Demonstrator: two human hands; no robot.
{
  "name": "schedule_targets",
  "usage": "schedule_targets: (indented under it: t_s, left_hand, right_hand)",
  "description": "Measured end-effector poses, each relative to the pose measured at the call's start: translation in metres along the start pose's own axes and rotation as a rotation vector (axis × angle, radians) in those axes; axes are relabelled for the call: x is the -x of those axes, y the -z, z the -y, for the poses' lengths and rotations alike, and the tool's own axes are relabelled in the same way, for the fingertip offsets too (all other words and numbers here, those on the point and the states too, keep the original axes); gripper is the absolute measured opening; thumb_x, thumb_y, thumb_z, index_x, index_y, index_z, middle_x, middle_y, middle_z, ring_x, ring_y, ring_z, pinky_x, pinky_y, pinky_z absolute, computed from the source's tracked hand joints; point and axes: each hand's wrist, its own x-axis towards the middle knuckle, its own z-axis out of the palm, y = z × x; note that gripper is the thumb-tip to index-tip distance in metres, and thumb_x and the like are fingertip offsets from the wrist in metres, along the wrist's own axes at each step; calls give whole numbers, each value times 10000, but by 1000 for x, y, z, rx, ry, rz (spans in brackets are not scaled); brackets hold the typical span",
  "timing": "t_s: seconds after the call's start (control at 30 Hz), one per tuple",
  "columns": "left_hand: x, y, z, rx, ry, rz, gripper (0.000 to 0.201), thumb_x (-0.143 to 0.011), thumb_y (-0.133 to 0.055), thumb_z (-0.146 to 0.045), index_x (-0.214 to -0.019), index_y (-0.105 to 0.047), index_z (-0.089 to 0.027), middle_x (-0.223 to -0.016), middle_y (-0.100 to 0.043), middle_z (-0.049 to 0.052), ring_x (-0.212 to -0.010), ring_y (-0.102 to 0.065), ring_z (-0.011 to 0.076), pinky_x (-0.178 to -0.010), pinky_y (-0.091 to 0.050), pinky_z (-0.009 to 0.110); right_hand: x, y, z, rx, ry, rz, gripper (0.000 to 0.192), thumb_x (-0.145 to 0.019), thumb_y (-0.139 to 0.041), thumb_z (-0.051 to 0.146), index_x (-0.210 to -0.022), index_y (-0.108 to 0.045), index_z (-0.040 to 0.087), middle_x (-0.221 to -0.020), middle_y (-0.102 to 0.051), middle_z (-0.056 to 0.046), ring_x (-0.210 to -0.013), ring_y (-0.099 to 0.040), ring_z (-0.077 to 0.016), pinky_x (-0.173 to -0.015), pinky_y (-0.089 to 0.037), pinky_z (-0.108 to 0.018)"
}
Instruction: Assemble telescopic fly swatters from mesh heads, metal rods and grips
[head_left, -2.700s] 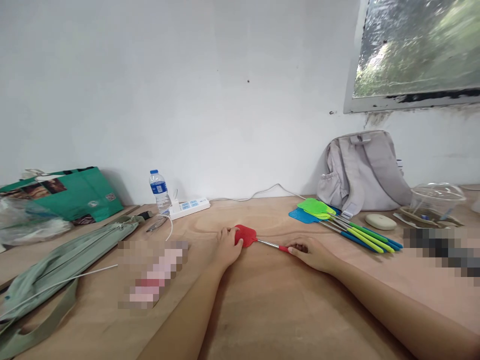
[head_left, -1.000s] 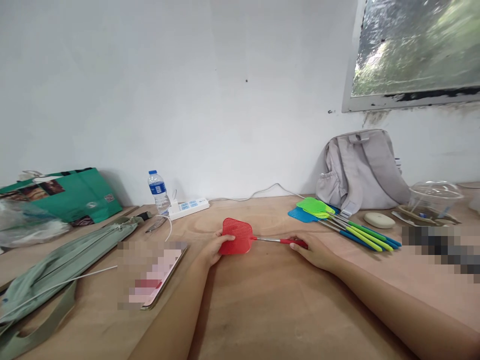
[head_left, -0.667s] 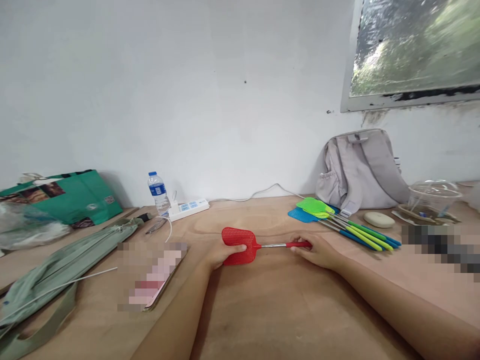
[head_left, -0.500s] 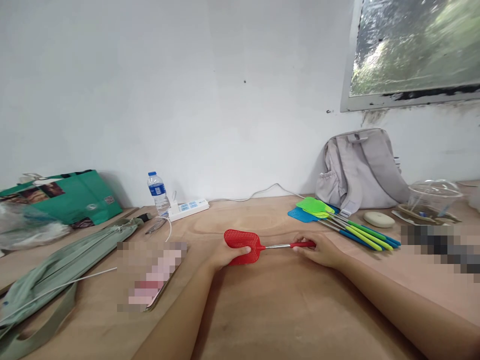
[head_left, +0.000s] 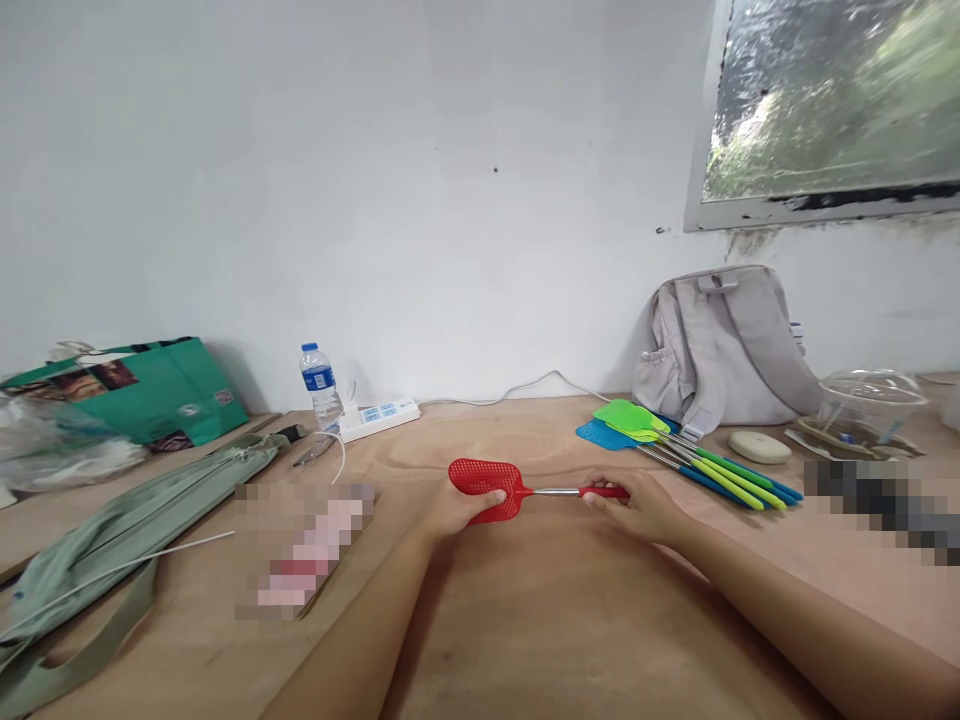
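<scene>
A red fly swatter (head_left: 496, 476) with a perforated head, a short metal shaft and a red grip lies level between my two hands, just above the wooden table (head_left: 540, 620). My left hand (head_left: 459, 512) pinches its head, thumb on top and fingers hidden underneath. At the other end, my right hand (head_left: 628, 503) is closed around the red grip. To the right of my right hand rests a pile of fly swatters (head_left: 694, 458) in green, yellow-green and blue, their heads overlapping.
Behind the pile a grey backpack (head_left: 739, 345) leans on the wall, beside an oval beige case (head_left: 759, 446) and a clear plastic bowl (head_left: 870, 400). Leftward are a power strip (head_left: 379, 418), a water bottle (head_left: 321, 385), a blurred pink object (head_left: 315, 550), a grey-green bag (head_left: 142, 540) and a green bag (head_left: 169, 395).
The view has shifted slightly. Both hands keep hold of the red fly swatter, whose visible shaft looks a little shorter than before.
</scene>
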Motion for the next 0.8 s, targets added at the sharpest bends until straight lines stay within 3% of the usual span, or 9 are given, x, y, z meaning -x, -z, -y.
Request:
schedule_targets:
  t_s: [0.23, 0.37, 0.5, 0.57, 0.7, 0.77, 0.8]
  left_hand:
    - [-2, 2, 2, 24, -22, 56, 400, -517, -767, -324, -857, -631, -164, -937, -661, 75, -877, -603, 240, -763, -486, 344]
    - [-2, 4, -1, -80, -40, -72, 411, -517, -765, -329, -860, -605, -168, -893, -655, 66, -844, -603, 235, -752, -487, 341]
    - [-7, 1, 3, -116, -221, -228, 582, -539, -750, -317, -1037, -475, -197, -911, -599, 41, -825, -587, 198, -726, -494, 318]
    - [-10, -1, 7, -166, -339, -287, 570, -599, -704, -325, -1076, -417, -204, -966, -554, 50, -869, -566, 189, -767, -478, 320]
    - [-13, -8, 11, -499, -602, -468, 567, -655, -642, -264, -1154, -381, -203, -1161, -378, 94, -1099, -423, 228, -932, -365, 383]
    - [-9, -12, 9, -716, -741, -458, 480, -699, -588, -226, -1151, -428, -208, -1184, -344, 102, -1125, -384, 241, -951, -330, 409]
    - [-6, -15, 8, -818, -824, -397, 399, -725, -554, -207, -1116, -475, -216, -1169, -367, 98, -1115, -389, 239, -948, -325, 412]
  right_hand:
    - [-1, 3, 3, 51, -21, 39, 240, -766, -476, 403, -802, -611, 207, -778, -658, -41, -700, -588, -178, -608, -424, -275]
    - [-1, 1, 8, 137, -12, 105, 252, -808, -415, 398, -844, -579, 210, -813, -643, -46, -735, -572, -184, -632, -417, -289]
    - [2, -8, 12, 180, 23, 185, 284, -862, -320, 357, -941, -552, 213, -943, -623, -68, -860, -558, -199, -739, -409, -326]
    - [3, -13, 12, 153, 26, 219, 291, -872, -300, 347, -986, -538, 225, -993, -611, -65, -888, -553, -194, -749, -411, -322]
    - [3, -19, 10, 143, -14, 228, 299, -871, -302, 361, -980, -548, 231, -978, -619, -62, -864, -559, -199, -725, -415, -324]
    - [2, -21, 9, 150, -43, 218, 302, -869, -309, 376, -954, -556, 224, -950, -630, -62, -846, -564, -205, -717, -412, -329]
    - [1, -22, 9, 150, -50, 211, 303, -869, -310, 378, -949, -556, 222, -942, -634, -61, -843, -566, -205, -715, -410, -330]
